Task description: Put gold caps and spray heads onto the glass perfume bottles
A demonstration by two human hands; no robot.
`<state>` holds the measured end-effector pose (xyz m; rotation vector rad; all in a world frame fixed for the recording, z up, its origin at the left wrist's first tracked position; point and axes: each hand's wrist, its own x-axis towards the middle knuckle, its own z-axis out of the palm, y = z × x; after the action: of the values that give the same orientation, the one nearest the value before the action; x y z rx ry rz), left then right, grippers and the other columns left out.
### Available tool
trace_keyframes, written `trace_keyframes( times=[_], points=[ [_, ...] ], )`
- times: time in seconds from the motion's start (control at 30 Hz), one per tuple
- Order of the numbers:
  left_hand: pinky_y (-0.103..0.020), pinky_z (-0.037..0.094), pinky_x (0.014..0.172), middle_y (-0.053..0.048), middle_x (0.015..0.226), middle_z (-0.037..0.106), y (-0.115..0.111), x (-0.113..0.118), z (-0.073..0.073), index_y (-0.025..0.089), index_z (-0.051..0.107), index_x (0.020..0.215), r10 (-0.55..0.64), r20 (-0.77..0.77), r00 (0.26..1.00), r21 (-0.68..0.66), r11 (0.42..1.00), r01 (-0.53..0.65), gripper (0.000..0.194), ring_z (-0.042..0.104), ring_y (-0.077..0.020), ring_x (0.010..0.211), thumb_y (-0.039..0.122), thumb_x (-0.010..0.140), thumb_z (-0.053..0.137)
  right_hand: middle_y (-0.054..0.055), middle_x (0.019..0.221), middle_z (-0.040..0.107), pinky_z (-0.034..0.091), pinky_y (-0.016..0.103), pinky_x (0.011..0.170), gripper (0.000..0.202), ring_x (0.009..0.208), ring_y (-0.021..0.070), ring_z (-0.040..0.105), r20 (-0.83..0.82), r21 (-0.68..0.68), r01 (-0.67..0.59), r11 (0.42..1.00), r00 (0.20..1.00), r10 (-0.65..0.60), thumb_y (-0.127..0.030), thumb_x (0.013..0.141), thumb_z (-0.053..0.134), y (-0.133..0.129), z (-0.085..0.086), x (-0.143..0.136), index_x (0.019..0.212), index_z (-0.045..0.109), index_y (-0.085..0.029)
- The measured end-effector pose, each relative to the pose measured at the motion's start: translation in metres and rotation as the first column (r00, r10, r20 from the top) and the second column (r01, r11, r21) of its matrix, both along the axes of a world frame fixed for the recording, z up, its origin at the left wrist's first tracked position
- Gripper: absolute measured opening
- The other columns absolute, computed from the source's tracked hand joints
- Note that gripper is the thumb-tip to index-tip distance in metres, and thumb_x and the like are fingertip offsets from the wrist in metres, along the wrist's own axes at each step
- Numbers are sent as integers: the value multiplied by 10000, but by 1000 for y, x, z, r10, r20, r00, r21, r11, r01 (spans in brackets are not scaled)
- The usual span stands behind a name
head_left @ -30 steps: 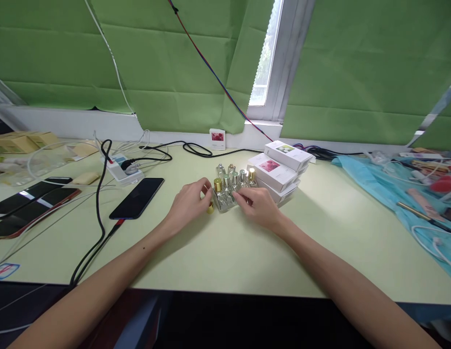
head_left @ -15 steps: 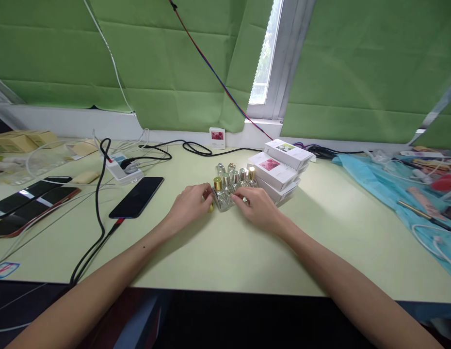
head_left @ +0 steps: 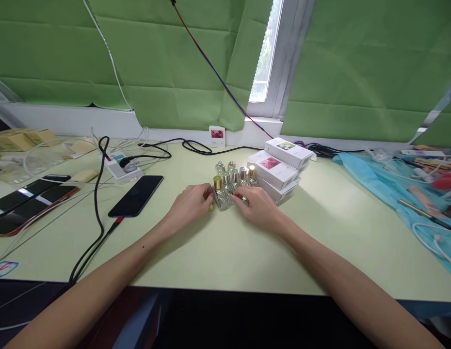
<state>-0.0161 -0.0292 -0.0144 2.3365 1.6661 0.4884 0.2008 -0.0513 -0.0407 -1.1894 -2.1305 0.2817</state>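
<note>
Small clear glass perfume bottles (head_left: 224,199), several of them, stand in a tight cluster at the table's middle. Their caps are gold or silver; the nearest left one has a broad gold cap (head_left: 217,182). On the cluster's left side, my left hand (head_left: 195,201) is closed, its curled fingers against the glass. A small gold piece (head_left: 211,207) peeks out below those fingers, mostly hidden. From the right, my right hand (head_left: 255,203) pinches at the front bottles with thumb and fingertips. A small shiny silver cap (head_left: 244,199) shows between its fingers; the rest is covered.
White boxes with flower pictures (head_left: 274,167) are stacked right behind the bottles. One small white box (head_left: 217,136) leans at the wall. Left are a black phone (head_left: 136,196), a power strip (head_left: 121,167) and cables. A blue sheet (head_left: 378,179) with clutter lies right.
Hands and bottles keep nearly the same positions. Only a very slight shift of the whole view shows.
</note>
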Motion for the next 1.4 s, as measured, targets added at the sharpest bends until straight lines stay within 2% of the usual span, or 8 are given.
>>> trace_keyframes(
  times=[0.17, 0.5, 0.73, 1.4],
  points=[
    [-336, 405, 673, -75, 864, 754, 1, 0, -1, 222, 646, 832, -18, 7, 1000, 19, 1000, 18, 225, 667, -262, 766, 290, 909, 447, -3, 723, 628, 313, 260, 649, 248, 680, 133, 532, 68, -5, -28, 1000, 997, 28, -207, 1027, 552, 0, 0, 0, 783, 594, -187],
    [-335, 385, 644, -78, 862, 757, 0, 0, -2, 221, 651, 850, -66, -7, 998, 15, 998, 66, 229, 663, -262, 738, 287, 902, 437, 6, 709, 638, 250, 276, 603, 251, 618, 131, 486, 171, 5, -30, 1000, 985, 29, -227, 1021, 563, -2, -3, -3, 780, 622, -189],
    [-341, 401, 647, -89, 888, 768, 0, 0, -2, 211, 674, 877, -68, -5, 998, 4, 998, 68, 252, 671, -265, 748, 298, 902, 439, -7, 681, 607, 232, 283, 595, 271, 588, 124, 439, 183, 4, -31, 1000, 983, 30, -212, 1012, 559, -3, -2, -4, 744, 596, -196],
    [-326, 375, 635, -78, 861, 748, -1, 1, 0, 214, 615, 835, -61, -30, 998, -4, 998, 61, 216, 655, -255, 739, 278, 922, 428, 4, 685, 619, 217, 290, 594, 278, 588, 129, 441, 223, -5, -21, 1000, 975, 21, -221, 1023, 547, -5, 0, -6, 751, 600, -195]
  ],
)
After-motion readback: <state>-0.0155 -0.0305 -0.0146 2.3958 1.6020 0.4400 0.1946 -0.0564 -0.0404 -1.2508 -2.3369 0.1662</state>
